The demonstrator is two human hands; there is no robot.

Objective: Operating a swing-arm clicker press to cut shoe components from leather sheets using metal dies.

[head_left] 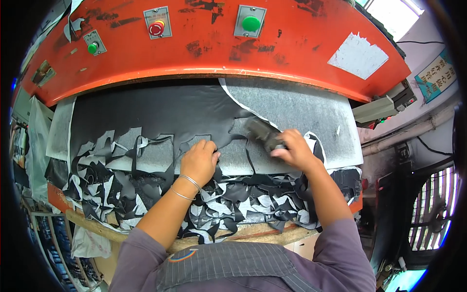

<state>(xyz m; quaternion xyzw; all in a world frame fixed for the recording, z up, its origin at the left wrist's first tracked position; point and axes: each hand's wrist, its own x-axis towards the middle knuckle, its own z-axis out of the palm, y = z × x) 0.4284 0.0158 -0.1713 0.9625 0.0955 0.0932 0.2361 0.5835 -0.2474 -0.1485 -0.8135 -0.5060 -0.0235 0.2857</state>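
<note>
Our right grip (296, 151) is closed around a dark grey-brown, block-shaped tool (261, 132), too blurred for us to tell its exact form. Tilted toward ten o'clock from our knuckles, it sits at the right end of a wide, matte-black sheet (155, 104) with a white edge. From our left grip (198, 158) that sheet lies toward eleven o'clock, probably spread flat so that we can reach along its notched near edge. Our left fingers curl down at that edge, perhaps to steady it; whether they pinch anything, we cannot tell.

Underneath is a flat, pale grey board (296, 102), bare toward two o'clock. At the board's six o'clock, jagged black-and-white scraps (220, 207) heap up, which seems to keep most of them away from the sheet's smooth part. At twelve o'clock stands a scuffed orange-red metal beam (204, 53), its round red knob (156, 28) at eleven and larger round green button (251, 23) near one, likely placed there to face us.
</note>
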